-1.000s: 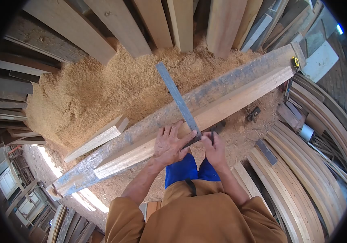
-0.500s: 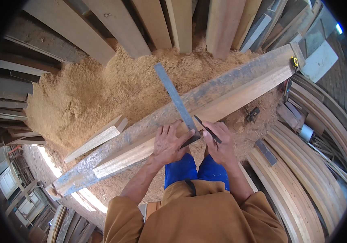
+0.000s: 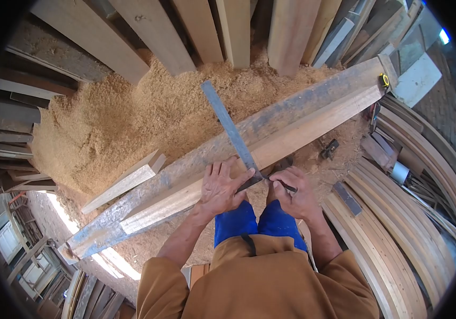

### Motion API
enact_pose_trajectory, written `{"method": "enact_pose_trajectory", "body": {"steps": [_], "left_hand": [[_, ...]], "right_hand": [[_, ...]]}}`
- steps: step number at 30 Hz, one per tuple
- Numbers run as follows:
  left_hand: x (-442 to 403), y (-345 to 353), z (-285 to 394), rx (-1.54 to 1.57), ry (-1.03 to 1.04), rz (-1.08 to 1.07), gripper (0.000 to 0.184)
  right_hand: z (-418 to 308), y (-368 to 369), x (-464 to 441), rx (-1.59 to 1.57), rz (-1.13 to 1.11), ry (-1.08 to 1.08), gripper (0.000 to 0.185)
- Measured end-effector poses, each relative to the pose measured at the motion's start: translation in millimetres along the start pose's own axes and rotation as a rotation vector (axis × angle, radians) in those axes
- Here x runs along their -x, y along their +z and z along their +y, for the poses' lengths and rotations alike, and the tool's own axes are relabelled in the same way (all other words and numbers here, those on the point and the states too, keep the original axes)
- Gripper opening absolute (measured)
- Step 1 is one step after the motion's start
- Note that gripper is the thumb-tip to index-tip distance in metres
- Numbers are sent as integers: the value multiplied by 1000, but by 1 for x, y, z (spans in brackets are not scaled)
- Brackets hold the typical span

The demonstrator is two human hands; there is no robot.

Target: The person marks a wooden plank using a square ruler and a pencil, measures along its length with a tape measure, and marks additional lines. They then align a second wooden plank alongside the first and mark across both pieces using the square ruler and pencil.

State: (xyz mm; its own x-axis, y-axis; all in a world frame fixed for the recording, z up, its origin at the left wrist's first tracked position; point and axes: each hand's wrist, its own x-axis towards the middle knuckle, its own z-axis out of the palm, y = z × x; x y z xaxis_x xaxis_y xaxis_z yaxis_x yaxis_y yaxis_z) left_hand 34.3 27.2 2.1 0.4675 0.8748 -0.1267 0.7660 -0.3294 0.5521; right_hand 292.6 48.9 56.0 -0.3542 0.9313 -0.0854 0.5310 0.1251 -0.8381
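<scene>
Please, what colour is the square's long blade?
Bluish grey; the try square's blade shows best in the head view.

Square (image 3: 228, 123) across plank (image 3: 313, 130) on beam (image 3: 292, 117); sawdust heap (image 3: 121, 127) behind; tape measure (image 3: 384, 80) at beam's right end.

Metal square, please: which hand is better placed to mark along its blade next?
The right hand, probably: it holds a dark pencil-like tool near the corner of the metal square. The left hand seems busy steadying the square on the wooden beam, thumb against it.
</scene>
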Motion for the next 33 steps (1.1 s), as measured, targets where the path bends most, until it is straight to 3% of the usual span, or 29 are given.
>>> {"method": "enact_pose_trajectory", "body": {"steps": [5, 11, 17, 23, 33], "left_hand": [[1, 3, 0, 12, 13, 45, 71], [0, 2, 1, -2, -1, 31, 71], [2, 1, 0, 17, 8, 17, 72], [20, 2, -8, 0, 5, -8, 74], [39, -8, -20, 2, -33, -40, 75]], "right_hand": [[-19, 15, -21, -82, 201, 139, 19], [-3, 18, -24, -25, 124, -17, 17], [-4, -1, 0, 47, -100, 75, 10], [-16, 4, 3, 7, -67, 169, 14], [-10, 3, -1, -81, 32, 136, 19]]}}
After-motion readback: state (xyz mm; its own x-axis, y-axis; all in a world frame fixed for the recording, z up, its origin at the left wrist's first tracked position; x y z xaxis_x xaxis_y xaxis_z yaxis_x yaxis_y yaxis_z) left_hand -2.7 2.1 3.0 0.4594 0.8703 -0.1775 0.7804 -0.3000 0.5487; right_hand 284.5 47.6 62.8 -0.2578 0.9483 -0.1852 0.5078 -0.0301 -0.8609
